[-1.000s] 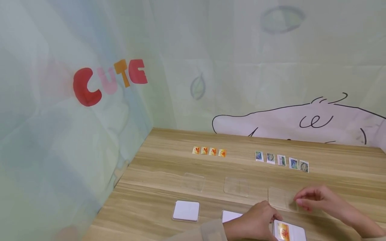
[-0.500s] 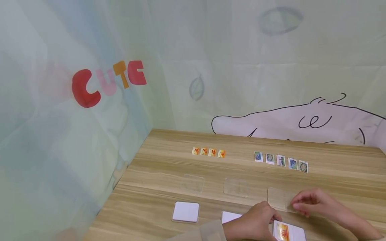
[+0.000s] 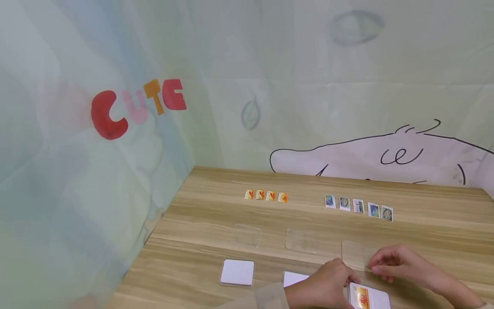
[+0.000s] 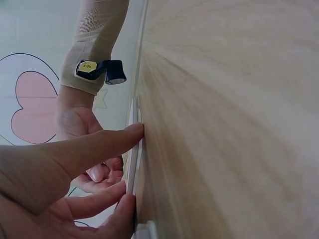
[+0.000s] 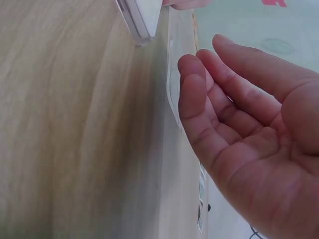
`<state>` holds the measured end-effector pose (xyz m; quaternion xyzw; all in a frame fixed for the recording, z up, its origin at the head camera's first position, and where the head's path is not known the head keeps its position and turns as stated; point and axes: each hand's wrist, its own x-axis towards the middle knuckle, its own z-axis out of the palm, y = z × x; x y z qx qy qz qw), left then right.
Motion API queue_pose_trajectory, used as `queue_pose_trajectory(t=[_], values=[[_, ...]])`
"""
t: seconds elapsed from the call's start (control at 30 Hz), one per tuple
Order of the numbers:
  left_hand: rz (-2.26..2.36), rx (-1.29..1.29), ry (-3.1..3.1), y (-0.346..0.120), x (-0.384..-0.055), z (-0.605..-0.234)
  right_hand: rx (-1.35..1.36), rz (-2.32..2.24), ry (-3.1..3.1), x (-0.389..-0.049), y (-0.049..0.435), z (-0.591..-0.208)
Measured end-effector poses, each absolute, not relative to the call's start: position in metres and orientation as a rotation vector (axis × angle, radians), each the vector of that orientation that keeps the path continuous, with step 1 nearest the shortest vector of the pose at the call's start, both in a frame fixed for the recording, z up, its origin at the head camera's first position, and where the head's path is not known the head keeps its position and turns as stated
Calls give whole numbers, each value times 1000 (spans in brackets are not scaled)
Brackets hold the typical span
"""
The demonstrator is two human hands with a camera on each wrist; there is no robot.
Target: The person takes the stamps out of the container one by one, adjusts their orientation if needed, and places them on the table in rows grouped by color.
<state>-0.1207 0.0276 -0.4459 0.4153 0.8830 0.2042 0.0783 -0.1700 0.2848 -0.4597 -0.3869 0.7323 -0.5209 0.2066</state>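
My left hand (image 3: 328, 283) holds a flat clear case (image 3: 379, 297) by its edges on the table. A white card fills the case, and a small orange stamp-like picture (image 3: 361, 298) covers its left part. In the left wrist view, fingertips (image 4: 133, 128) rest at one edge of the case, with more at the opposite end. My right hand (image 3: 401, 264) hovers low behind the case, fingers loosely bent and nothing between them. Its fingertips are close to a clear lid (image 3: 352, 254) lying flat; the right wrist view shows the lid (image 5: 173, 79) just past them.
Another white-filled case (image 3: 237, 272) lies left, and a second (image 3: 295, 279) is partly hidden by my left hand. Two more clear lids (image 3: 247, 236) lie behind them. Farther back are rows of orange pictures (image 3: 271, 196) and blue-grey pictures (image 3: 358, 206). Printed cloth walls border the table.
My right hand has slid a little to the left, nearer the clear lid. The left hand and the case stay in place, while the view has shifted slightly.
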Motion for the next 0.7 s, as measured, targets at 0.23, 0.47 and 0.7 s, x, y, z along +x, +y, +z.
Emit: queue_pose_trajectory(t=[0.23,0.47,0.7], values=[[612,1248,2650,28,-121,-446,-1061,-1471,1964,-170,284,-461],[617,1231,2654,28,-120,-447,-1069,-1467,1944,-168,282,-461],[619,1222,2649,28,-121,-447,-1120,-1445,1981,-165,279,-461]])
